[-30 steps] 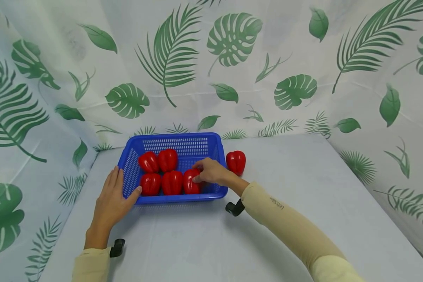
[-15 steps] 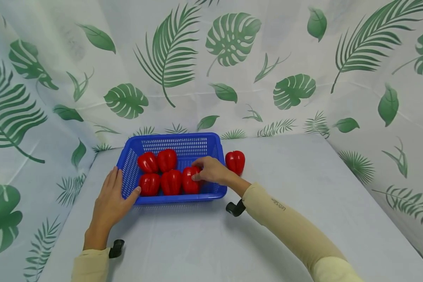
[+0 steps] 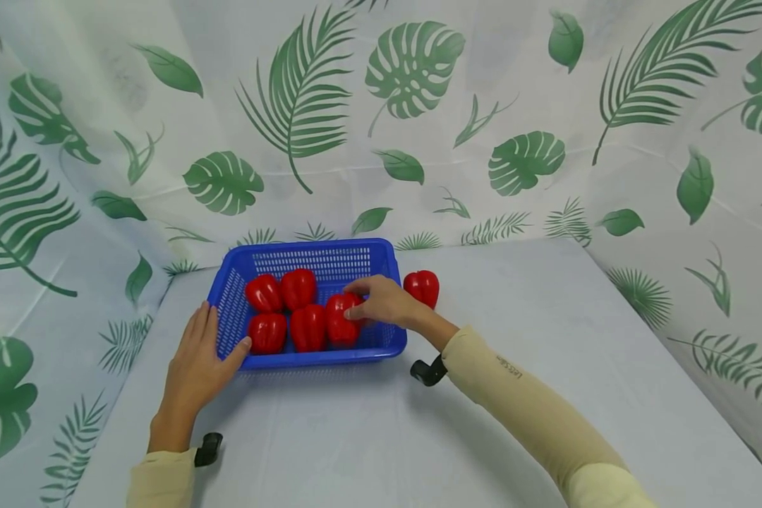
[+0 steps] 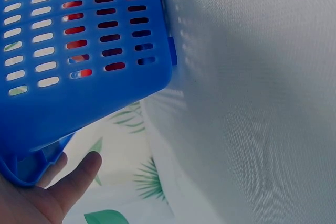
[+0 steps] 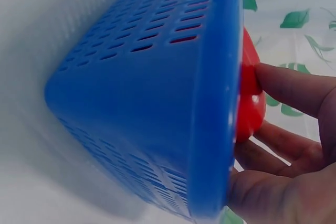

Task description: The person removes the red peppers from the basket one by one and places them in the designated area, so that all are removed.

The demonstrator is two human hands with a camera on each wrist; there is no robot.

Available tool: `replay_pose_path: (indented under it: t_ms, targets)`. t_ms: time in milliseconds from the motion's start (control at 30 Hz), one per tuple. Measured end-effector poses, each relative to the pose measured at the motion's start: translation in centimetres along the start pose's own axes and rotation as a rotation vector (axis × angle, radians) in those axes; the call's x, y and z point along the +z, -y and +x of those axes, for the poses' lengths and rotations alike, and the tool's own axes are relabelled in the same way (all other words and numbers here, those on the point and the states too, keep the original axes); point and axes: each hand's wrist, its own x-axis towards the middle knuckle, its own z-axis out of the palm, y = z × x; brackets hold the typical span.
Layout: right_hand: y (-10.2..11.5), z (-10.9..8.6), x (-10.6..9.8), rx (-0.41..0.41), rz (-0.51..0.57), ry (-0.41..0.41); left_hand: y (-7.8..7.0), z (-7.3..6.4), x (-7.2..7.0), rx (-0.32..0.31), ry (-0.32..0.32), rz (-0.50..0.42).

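Observation:
A blue perforated plastic basket (image 3: 320,358) stands on the table and holds several red bell peppers. My right hand (image 3: 384,302) reaches over its right rim and grips the bell pepper (image 3: 339,324) at the front right, thumb on the near side. In the right wrist view that pepper (image 5: 253,109) shows above the rim between thumb and fingers; the basket wall hides its lower part. My left hand (image 3: 197,360) rests against the left rim with straight fingers, thumb toward the front corner. In the left wrist view fingers (image 4: 76,182) lie beside the blue rim.
One more red bell pepper (image 3: 422,288) lies on the table just right of the basket, behind my right wrist. The table (image 3: 330,444) has a pale cloth cover. Leaf-printed curtains (image 3: 444,169) close off the back and both sides.
The gripped bell pepper and my right hand have risen slightly from the basket floor. My left hand stays at the left rim. The head view has shifted a little.

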Motion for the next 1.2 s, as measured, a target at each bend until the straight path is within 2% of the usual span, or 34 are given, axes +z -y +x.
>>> replay_pose_path:
  t_ms: [533, 900, 1200]
  targets:
    - [0.0, -0.7, -1.2, -0.017, 0.000, -0.007, -0.2, -0.1, -0.1, -0.012, 0.015, -0.008]
    - [0.2, -1.4, -2.4, -0.005, 0.016, -0.011, -0.3, -0.1, 0.0, 0.000, -0.008, 0.000]
    - [0.5, -2.4, -3.8, -0.042, 0.053, -0.011, -0.3, -0.1, 0.0, -0.005, 0.003, 0.004]
